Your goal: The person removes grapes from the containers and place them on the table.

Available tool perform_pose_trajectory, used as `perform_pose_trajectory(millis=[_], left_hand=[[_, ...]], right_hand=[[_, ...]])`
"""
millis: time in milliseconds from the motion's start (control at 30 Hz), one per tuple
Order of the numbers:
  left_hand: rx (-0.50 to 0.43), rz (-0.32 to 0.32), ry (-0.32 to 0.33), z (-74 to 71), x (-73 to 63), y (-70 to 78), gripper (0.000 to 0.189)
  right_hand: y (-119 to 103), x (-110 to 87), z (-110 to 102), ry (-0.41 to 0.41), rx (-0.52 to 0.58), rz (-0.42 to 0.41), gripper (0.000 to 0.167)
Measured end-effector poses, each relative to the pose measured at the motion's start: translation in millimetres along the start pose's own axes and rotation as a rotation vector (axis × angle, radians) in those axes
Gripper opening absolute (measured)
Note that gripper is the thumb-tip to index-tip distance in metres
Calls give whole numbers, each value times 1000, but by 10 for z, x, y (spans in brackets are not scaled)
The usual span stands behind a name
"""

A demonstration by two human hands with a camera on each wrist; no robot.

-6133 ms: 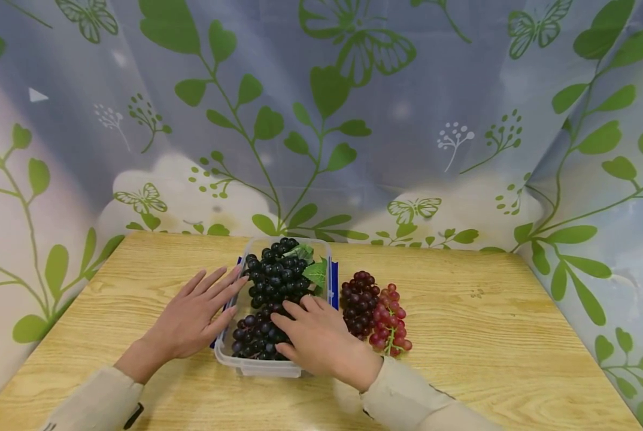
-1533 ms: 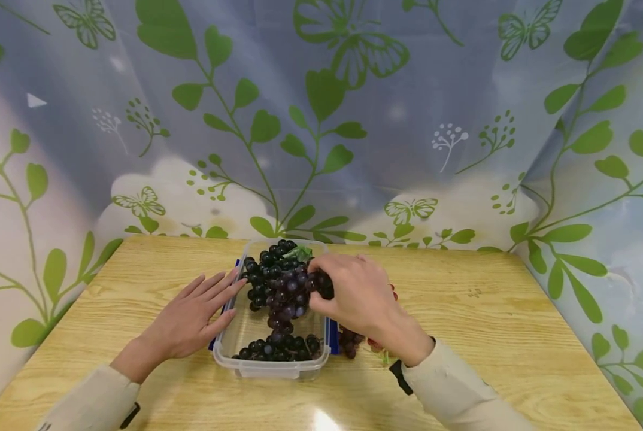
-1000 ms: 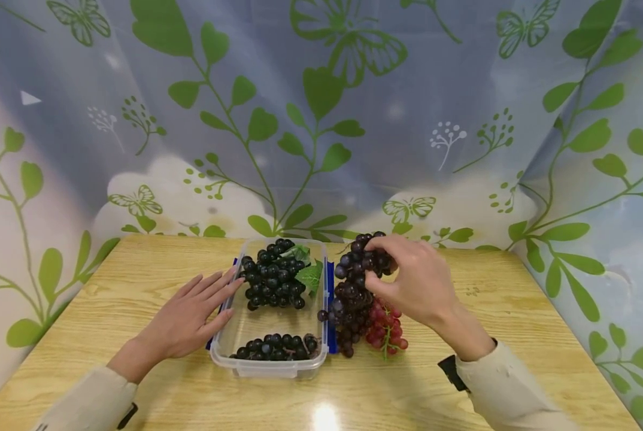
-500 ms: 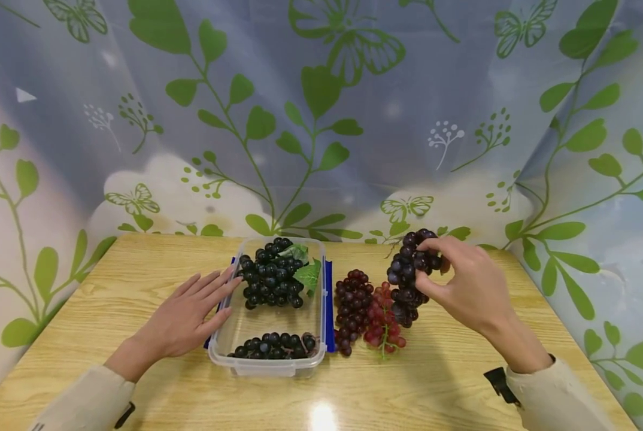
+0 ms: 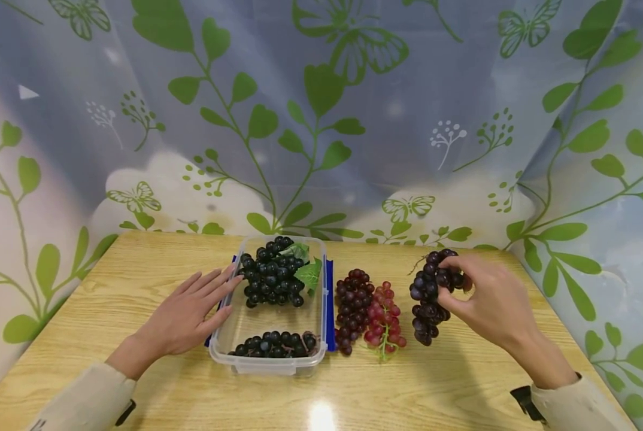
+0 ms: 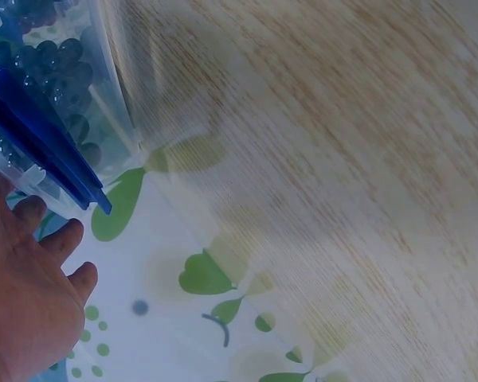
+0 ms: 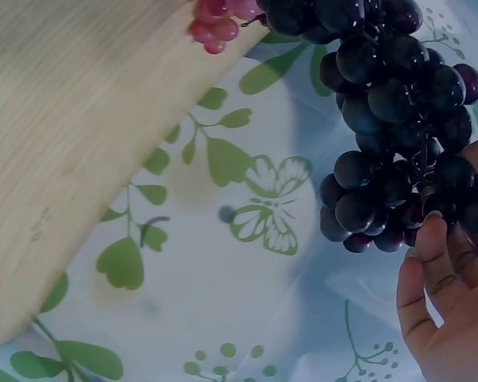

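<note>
So the dark purple grape bunch [image 5: 426, 302] is pinched between the thumb and fingers of the right hand [image 5: 491, 299] and held up over the right side of the wooden table [image 5: 165, 395]. The left hand [image 5: 184, 311] is kept pretty flat, fingers straight, thumb apart, fingertips at the left rim of the clear container [image 5: 262, 361]; how hard it's being pressed can't be told. Inside, a black grape bunch [image 5: 273, 275] with green leaves [image 5: 308, 274] is placed at the far end, and another dark bunch [image 5: 274, 345] is tucked along the near end. A maroon bunch [image 5: 354, 302] is laid just right of the container's blue clip [image 5: 330, 305], touched on its right side by a red bunch [image 5: 384, 317]. The far side is covered by a leaf-and-butterfly backdrop [image 5: 321, 179].
</note>
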State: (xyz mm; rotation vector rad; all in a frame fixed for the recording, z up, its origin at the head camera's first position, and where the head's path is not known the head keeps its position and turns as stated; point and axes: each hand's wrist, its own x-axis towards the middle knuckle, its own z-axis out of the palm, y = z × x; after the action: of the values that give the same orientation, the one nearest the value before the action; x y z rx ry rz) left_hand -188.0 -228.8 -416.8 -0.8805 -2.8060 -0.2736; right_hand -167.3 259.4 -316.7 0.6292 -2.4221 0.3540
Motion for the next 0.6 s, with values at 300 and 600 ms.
perform_pose_trajectory(millis=[300, 600], left_hand=[[-10, -6, 0, -11, -6, -6, 57], [-15, 5, 9, 2, 1, 0, 56]], right_hand=[[53, -125, 36, -48, -24, 6, 33], [87, -231, 222, -184, -27, 98, 30]])
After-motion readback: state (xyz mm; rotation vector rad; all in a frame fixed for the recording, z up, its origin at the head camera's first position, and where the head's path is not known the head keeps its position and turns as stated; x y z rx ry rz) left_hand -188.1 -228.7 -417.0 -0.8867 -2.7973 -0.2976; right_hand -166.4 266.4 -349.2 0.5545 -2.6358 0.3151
